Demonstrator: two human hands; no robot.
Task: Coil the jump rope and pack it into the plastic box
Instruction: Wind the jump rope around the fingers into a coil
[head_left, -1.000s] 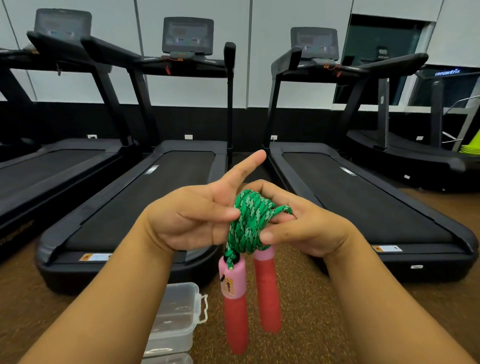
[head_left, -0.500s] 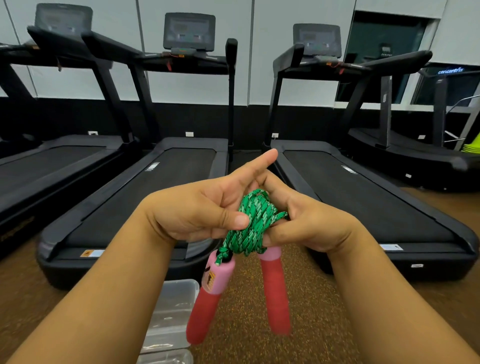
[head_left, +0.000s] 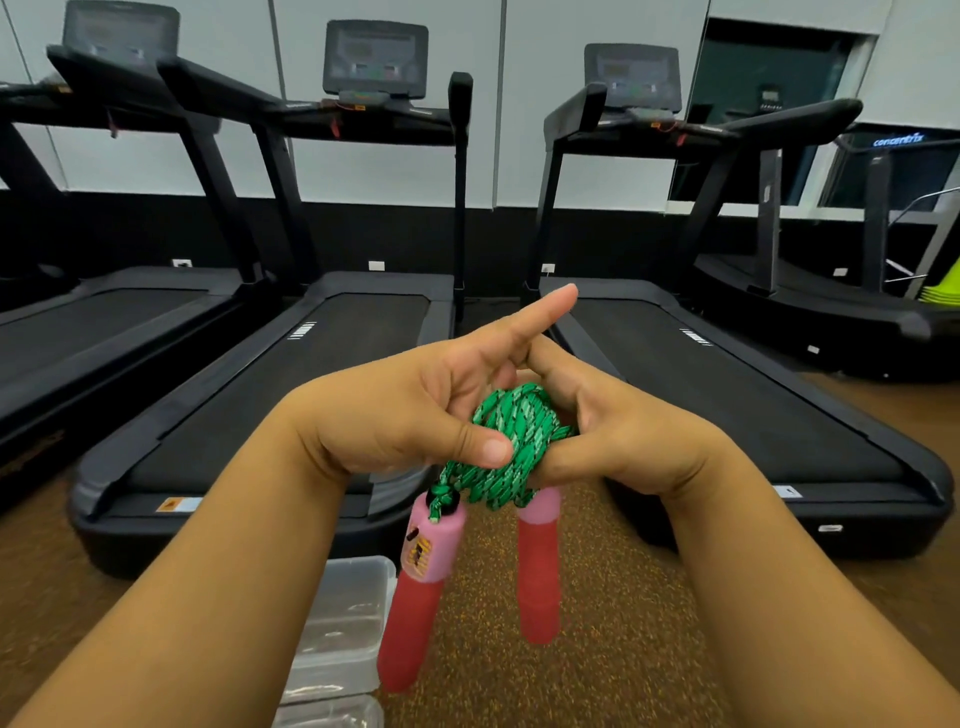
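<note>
A person's 2 bare hands meet at chest height in a gym, seen from above and behind. Between them is a green braided jump rope (head_left: 511, 439), wound into a tight bundle. The left hand (head_left: 410, 415) closes on the bundle from the left, its thumb pressed flat across the front of the coils and its index finger pointing straight out, up and to the right. The right hand (head_left: 618, 441) closes on the bundle from the right, fingers curled behind it and thumb tucked under the lower coils.

2 handles hang down from the bundle, each pink at the top and red below. The left handle (head_left: 421, 587) tilts down and to the left, with a knotted rope end at its top. The right handle (head_left: 539, 577) hangs nearly upright.

On the speckled brown floor (head_left: 613, 649) below the left forearm sits a clear plastic box (head_left: 345, 618), well apart from the rope. Whether it has a lid on is hard to tell.

Ahead stand 3 black treadmills (head_left: 332, 374) side by side against a white and black wall.
</note>
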